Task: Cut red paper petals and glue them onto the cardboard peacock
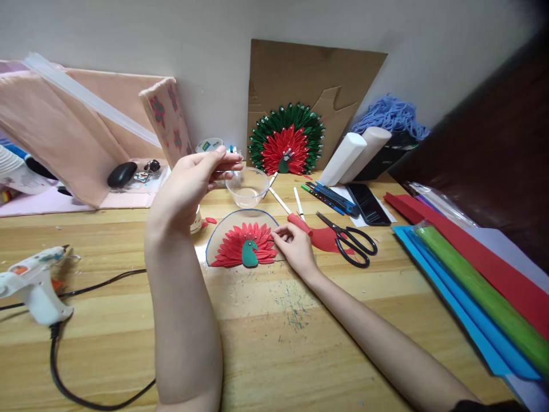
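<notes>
the half-round brown cardboard piece (246, 217) with pointed red petals (231, 243) lies mid-frame, straight edge running left-right, just left of my right hand (297, 247), the nearer; its thumb and fingertip meet at the petals' edge, whether pinching one i can't tell. my left hand (199, 177) is raised, its hold unclear. upper centre, a round clear plastic bowl (258, 186), contents indistinct.

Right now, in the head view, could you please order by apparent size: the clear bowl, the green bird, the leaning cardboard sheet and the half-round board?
Largest to smallest, as they look:
1. cardboard sheet
2. half-round board
3. clear bowl
4. green bird
</notes>
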`<state>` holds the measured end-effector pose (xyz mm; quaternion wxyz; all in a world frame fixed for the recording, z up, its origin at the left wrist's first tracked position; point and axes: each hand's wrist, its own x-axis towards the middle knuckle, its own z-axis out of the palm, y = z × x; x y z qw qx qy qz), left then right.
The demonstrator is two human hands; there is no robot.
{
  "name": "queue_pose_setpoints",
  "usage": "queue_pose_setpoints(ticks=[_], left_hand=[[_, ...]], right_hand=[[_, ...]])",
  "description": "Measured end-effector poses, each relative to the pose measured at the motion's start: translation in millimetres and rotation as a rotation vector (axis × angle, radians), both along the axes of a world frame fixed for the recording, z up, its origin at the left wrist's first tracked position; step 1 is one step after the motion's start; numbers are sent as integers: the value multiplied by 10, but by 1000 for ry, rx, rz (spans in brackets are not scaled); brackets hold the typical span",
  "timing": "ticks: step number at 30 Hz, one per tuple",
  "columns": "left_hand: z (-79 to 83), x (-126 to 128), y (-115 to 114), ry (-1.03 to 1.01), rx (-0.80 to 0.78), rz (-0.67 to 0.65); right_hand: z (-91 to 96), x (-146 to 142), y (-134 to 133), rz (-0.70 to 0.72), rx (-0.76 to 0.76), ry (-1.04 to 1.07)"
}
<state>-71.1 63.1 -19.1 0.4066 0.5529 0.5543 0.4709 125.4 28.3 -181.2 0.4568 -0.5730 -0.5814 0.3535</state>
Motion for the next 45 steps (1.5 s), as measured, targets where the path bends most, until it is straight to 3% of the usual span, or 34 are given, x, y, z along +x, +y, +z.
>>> queue_pose_setpoints(ticks=[11, 23, 45], left_hand=[[-4, 10, 9, -5, 2, -14], [8, 12, 5, -6, -2, -16], [-16, 20, 13, 20, 4, -25]], right_hand=[[-16, 147, 57, 43, -45, 85], [-1, 90, 119, 87, -43, 66], [46, 185, 174, 195, -168, 177]])
